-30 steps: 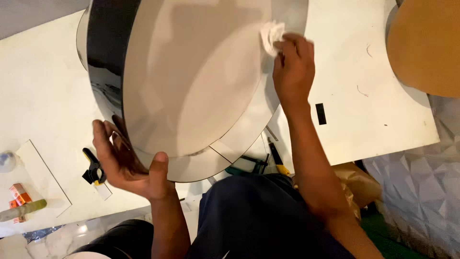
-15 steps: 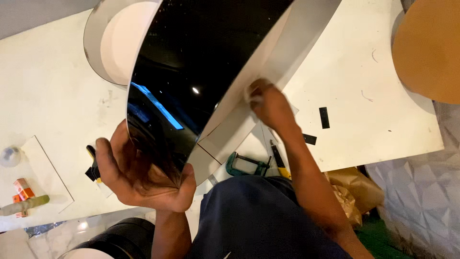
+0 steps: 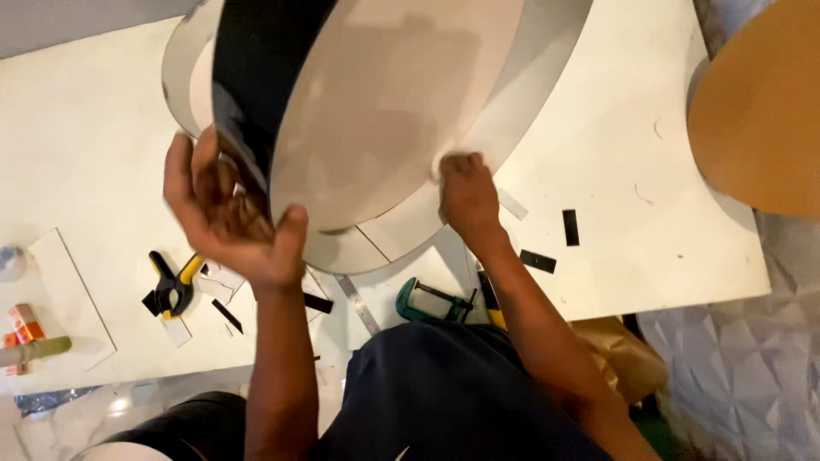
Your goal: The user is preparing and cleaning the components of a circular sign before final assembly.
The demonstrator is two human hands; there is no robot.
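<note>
While a white worktable (image 3: 615, 154) strewn with black strips fills the head view, the left hand (image 3: 231, 213) cups the rim of a large oval mirror-faced frame (image 3: 384, 119) held above it; the right hand (image 3: 465, 192) presses a white cloth (image 3: 444, 160) against it. A green clamp (image 3: 427, 300) lies near the table's edge, a round tan board (image 3: 756, 111) at its right.

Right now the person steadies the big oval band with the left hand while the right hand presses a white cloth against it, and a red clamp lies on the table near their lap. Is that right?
Not quite: the clamp is green, not red, as the head view shows. The rest holds: the left hand steadies the oval band, the right hand presses a white cloth against it, and the clamp lies on the table near their lap.
</note>
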